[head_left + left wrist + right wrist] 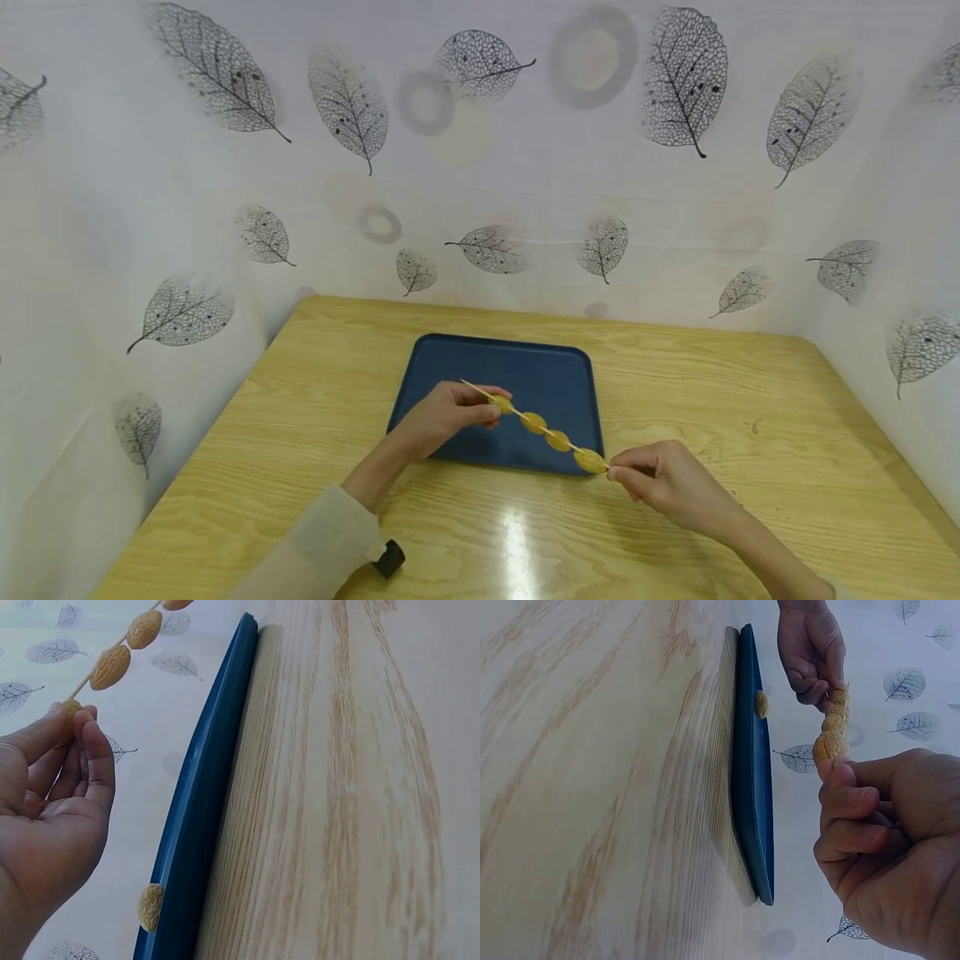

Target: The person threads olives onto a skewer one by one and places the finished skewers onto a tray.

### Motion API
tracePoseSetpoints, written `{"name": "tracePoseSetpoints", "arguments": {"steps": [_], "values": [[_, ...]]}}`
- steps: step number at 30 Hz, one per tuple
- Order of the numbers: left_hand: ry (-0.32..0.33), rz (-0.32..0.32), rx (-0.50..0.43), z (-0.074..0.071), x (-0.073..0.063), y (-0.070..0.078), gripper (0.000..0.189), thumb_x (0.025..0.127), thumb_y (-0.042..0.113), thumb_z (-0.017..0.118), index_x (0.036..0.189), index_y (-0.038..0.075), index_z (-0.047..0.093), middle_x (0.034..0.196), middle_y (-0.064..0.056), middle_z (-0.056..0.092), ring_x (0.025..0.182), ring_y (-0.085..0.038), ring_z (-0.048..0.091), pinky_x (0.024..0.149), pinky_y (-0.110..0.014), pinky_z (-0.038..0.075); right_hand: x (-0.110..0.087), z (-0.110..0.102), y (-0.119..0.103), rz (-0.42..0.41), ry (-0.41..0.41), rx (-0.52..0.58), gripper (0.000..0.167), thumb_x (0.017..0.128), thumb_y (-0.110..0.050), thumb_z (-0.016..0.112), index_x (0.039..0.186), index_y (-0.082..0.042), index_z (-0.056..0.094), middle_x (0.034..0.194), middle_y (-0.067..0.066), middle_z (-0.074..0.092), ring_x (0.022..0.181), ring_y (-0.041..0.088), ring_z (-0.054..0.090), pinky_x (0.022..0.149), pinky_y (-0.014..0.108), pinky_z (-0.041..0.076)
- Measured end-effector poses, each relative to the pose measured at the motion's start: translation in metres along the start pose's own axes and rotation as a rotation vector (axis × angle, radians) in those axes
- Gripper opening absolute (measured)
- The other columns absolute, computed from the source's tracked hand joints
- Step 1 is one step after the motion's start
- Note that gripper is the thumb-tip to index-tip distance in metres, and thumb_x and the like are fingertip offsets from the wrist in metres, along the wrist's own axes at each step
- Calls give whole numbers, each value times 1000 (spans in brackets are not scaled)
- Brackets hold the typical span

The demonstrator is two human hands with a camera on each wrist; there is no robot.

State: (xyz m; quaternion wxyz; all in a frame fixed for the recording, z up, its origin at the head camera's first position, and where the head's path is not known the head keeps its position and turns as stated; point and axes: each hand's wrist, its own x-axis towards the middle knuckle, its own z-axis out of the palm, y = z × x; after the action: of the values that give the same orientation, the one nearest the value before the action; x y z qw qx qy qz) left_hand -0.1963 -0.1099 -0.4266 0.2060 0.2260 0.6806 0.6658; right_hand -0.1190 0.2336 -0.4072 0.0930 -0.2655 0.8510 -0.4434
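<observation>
A thin wooden skewer (517,411) runs through several wrinkled, yellow-brown oval pieces (557,440) that look like dried fruit. My left hand (456,414) pinches the uppermost dried fruit (502,404) between thumb and fingers, with the skewer's bare tip sticking out past it. At the other end, my right hand (671,483) pinches the skewer just beyond the lowest dried fruit (830,748). Both hands are raised, and the skewer slants over the blue tray (517,367). One loose dried fruit (151,907) lies in the tray, hidden behind the left hand in the head view.
The tray lies on a light wooden table (675,375). White cloth (510,192) printed with grey leaves hangs behind the table and along both sides. A small black object (388,558) sits by the left sleeve cuff.
</observation>
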Motion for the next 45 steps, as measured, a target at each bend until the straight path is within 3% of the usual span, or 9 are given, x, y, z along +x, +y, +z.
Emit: {"name": "tracePoseSetpoints", "arguments": {"steps": [6,13,18,25,30,38,45], "values": [[-2,2,0,1,1,-1,29,103,10,66,117,-14,71,141,-27,58,126,-31,59,106,-42,52,0,1,0,-4,-3,5,21,103,-12,64,85,-10,74,61,-16,47,46,-5,26,39,17,29],[7,-2,10,1,0,-1,31,102,10,66,115,-19,68,141,-17,62,129,-29,57,106,-42,52,1,2,0,-15,-5,10,27,104,-14,64,78,-11,70,61,-17,46,45,-6,26,39,17,29],[5,-8,-6,2,-1,0,31,102,9,66,117,-19,68,141,-20,61,127,-28,58,106,-42,52,2,2,1,-18,-3,9,26,104,-13,64,78,-11,70,61,-17,46,45,-7,27,39,17,30],[11,-16,13,2,-4,2,33,103,12,66,114,-18,69,143,-13,61,134,-31,53,108,-43,51,1,1,-1,12,-1,37,18,103,-11,64,91,-7,76,60,-13,50,44,-4,27,38,18,30],[10,-14,11,2,-5,3,33,103,12,66,115,-18,69,145,-13,60,133,-30,54,108,-43,50,2,2,-1,34,-5,38,20,104,-14,65,88,-8,75,60,-14,49,44,-5,28,39,17,31],[1,-12,-12,2,-4,3,33,103,12,66,119,-16,68,145,-14,59,126,-45,56,103,-40,54,2,2,-1,20,-1,24,19,104,-14,65,89,-8,76,60,-14,50,44,-5,28,39,19,33],[8,-23,-18,3,-5,3,32,103,11,65,119,-16,68,146,-14,58,124,-44,58,101,-37,55,3,3,-2,11,-4,30,22,104,-14,64,84,-9,73,60,-15,47,45,-5,27,40,19,32]]}}
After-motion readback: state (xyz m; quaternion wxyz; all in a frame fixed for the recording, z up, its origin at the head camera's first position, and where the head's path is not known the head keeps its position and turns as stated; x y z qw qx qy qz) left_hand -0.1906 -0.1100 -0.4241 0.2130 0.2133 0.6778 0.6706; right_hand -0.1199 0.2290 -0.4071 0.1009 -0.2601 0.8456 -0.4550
